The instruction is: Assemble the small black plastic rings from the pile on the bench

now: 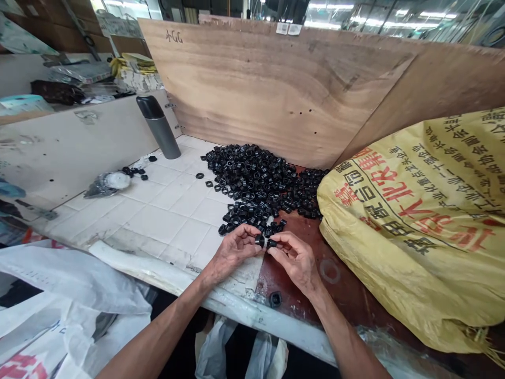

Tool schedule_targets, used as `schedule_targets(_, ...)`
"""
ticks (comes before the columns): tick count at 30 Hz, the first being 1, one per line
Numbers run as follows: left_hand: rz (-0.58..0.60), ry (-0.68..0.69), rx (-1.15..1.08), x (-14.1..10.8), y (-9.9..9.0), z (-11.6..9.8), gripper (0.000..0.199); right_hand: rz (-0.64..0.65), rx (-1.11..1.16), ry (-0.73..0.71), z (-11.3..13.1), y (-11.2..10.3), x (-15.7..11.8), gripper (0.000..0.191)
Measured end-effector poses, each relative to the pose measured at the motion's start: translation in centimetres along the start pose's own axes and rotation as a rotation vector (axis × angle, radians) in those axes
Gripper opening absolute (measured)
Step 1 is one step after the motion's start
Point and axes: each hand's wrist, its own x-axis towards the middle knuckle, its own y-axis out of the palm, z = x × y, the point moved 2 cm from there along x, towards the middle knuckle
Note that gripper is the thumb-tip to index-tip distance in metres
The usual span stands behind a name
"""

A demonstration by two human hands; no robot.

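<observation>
Over the front of the table, my left hand (239,246) pinches a small black plastic ring (259,240) between thumb and fingertips. Facing it, my right hand (296,259) grips another small black part (271,243) the same way. The two pieces are close together; whether they touch I cannot tell. Just behind my hands spreads a pile of black plastic rings (252,171), with a smaller heap (252,213) at its near side. One loose black piece (275,299) lies by the table's front edge, below my hands.
A yellow printed sack (418,226) bulges over the right side. At the left stand a dark grey flask (160,129) and a clear plastic bag (106,184) with several black bits nearby. A wooden board (276,89) walls off the back. White bags (71,305) hang at the lower left.
</observation>
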Motion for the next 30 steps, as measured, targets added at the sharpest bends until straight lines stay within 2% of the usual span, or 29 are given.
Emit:
schedule_targets(4,-0.006,0.002,0.046,0.1,0.1,-0.1,0.029,-0.021,-0.009,-0.060,0.6,0.1,-0.1,0.018)
schedule_targets(8,-0.010,-0.006,0.101,0.0,0.4,0.2,0.027,-0.025,-0.119,-0.122,1.2,0.1,0.0,0.014)
schedule_targets(11,-0.036,0.052,0.171,-0.1,0.3,0.6,0.025,-0.021,-0.179,-0.178,1.4,0.1,0.1,0.016)
schedule_targets(14,-0.057,0.117,0.238,-0.1,0.2,0.9,0.023,-0.020,-0.171,-0.146,1.2,0.1,0.1,0.016)
schedule_targets(19,-0.092,0.084,0.143,0.0,0.1,0.4,0.028,-0.017,-0.062,-0.013,0.6,0.2,-0.2,0.012)
schedule_targets(22,-0.134,0.121,0.170,0.0,-0.2,-0.4,0.017,0.004,-0.068,-0.003,0.5,0.5,-0.3,0.013)
schedule_targets(24,-0.145,0.094,0.190,-0.1,-0.3,-0.6,0.012,0.006,-0.056,-0.008,0.5,0.7,-0.3,0.013)
schedule_targets(27,-0.082,0.038,0.200,-0.1,-0.3,-0.6,0.012,-0.014,-0.028,-0.004,0.3,1.0,-0.3,0.016)
schedule_targets(30,-0.026,0.055,0.207,-0.1,-0.2,-0.3,0.012,-0.045,-0.071,-0.020,0.0,1.1,-0.2,0.015)
